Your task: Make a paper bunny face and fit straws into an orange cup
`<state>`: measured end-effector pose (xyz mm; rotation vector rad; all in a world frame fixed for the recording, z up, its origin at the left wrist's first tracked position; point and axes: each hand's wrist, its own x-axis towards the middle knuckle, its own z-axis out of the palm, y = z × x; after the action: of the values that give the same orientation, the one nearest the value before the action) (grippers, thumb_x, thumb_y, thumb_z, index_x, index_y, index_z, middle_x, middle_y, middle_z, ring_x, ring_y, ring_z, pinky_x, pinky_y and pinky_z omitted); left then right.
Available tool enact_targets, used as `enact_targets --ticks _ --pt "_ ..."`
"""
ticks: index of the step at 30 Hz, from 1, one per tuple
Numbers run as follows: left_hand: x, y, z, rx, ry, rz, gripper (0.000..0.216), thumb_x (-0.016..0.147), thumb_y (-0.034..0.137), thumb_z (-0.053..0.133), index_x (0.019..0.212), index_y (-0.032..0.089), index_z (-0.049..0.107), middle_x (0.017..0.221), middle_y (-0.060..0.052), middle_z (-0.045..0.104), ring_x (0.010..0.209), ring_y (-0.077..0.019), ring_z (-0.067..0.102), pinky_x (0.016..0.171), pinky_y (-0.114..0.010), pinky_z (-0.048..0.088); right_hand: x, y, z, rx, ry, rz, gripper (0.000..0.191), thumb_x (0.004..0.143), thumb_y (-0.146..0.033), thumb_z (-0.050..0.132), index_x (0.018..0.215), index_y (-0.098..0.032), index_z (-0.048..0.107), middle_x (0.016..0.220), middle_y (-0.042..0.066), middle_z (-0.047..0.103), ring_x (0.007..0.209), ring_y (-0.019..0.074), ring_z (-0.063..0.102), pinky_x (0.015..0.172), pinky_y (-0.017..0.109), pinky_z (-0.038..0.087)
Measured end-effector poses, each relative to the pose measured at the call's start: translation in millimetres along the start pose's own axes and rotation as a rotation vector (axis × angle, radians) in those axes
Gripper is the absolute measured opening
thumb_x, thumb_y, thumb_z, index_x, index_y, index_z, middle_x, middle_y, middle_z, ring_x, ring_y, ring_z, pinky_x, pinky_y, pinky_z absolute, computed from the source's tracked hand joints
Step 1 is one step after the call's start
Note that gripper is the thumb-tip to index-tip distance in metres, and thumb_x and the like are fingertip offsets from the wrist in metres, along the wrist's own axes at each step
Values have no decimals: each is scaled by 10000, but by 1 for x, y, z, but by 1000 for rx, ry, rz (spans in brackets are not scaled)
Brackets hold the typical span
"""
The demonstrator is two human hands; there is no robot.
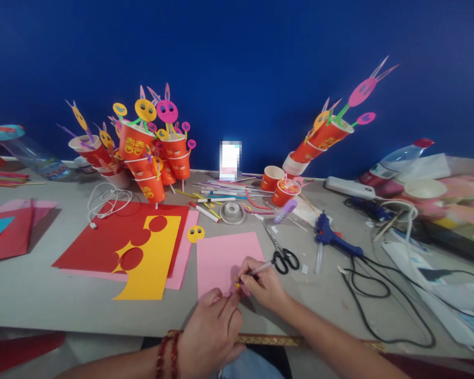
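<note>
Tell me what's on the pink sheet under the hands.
Over the pink sheet, a small yellow piece shows between the left hand and the right hand, which holds a pen. The hands hide anything beneath them.

The single head-worn view looks forward and down across the desk (82,313) toward the blue wall (237,63) behind it. It sits close above the desk's near edge, with the left hand (215,322) and right hand (265,284) nearby, low around the middle.
</note>
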<state>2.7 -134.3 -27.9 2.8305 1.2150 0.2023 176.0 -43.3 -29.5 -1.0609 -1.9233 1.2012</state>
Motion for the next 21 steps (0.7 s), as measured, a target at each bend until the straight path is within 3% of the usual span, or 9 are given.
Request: enact_targets --ticks 21 --pt "1 -1 -4 23 26 20 511 842 581 638 1031 106 632 1292 -197 639 1079 -287 634 984 -455 358 1 4 1 50 24 -9 143 797 -118 461 712 -211 528 637 -19 588 574 135 544 534 229 394"
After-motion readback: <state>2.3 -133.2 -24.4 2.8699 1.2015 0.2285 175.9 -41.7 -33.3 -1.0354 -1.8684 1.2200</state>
